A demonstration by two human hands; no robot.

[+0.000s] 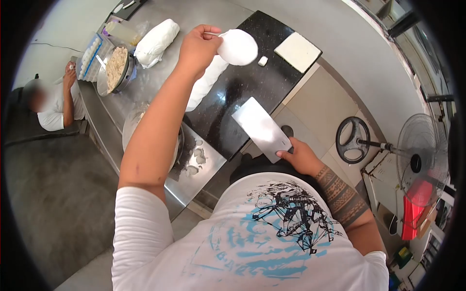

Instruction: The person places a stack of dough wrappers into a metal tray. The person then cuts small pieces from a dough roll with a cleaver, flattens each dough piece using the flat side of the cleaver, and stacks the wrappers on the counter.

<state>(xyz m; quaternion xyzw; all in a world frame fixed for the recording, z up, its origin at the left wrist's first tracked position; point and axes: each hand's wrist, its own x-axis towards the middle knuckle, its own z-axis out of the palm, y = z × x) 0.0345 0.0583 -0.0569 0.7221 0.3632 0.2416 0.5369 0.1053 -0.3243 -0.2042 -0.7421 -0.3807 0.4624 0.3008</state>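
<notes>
Between the fingertips of my left hand (198, 51) hangs a thin round dough wrapper (239, 47), lifted over the black stone board (228, 106). A long roll of white dough (206, 86) lies under that hand, partly hidden by my forearm. My right hand (302, 156) grips a cleaver (261, 127) with a wide, shiny blade, held close to my body at the board's near edge. A small white dough piece (262, 61) rests on the board near the wrapper. Beyond it, a cream-coloured square slab (298, 52) sits at the board's right corner.
On the steel table stand a bowl of pale filling (116, 69), a wrapped white bundle (157, 42) and a tray of white pieces (89, 57). Flattened scraps (198, 157) lie nearer. A co-worker (53, 104) sits at the left. A standing fan (418, 157) is at the right.
</notes>
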